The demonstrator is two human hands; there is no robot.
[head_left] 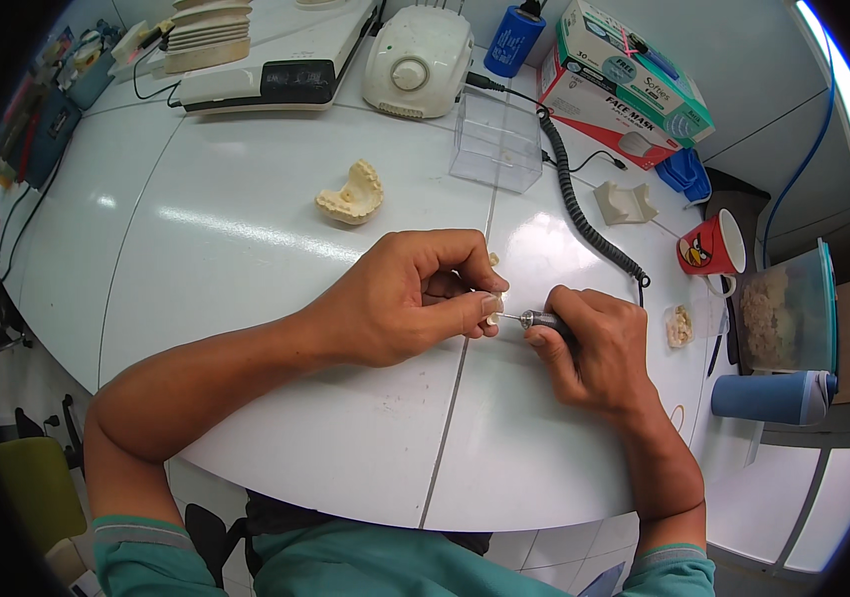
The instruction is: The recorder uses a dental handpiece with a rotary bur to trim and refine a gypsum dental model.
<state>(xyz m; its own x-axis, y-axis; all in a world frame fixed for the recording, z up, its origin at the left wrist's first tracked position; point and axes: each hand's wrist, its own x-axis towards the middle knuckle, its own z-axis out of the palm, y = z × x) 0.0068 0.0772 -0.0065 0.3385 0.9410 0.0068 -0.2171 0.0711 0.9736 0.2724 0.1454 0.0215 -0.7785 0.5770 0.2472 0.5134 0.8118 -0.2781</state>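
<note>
My left hand (415, 298) pinches a small whitish piece (491, 320) between thumb and fingers; most of it is hidden, so its exact kind does not show. In my right hand (599, 343) is a dark rotary handpiece (549, 324), gripped like a pen. Its thin metal bit points left and meets, or nearly meets, the small piece. Just beyond my left fingertips another tiny cream bit (493, 259) shows. Farther off on the white table lies a cream dental cast (352, 193), curved like an arch of teeth.
A coiled black cord (584, 204) runs from the handpiece toward a white control box (418, 62). Behind stand a clear plastic box (497, 141) and stacked mask boxes (624, 85). On the right are a red mug (711, 244), a lidded tub (788, 308) and a blue tumbler (771, 398).
</note>
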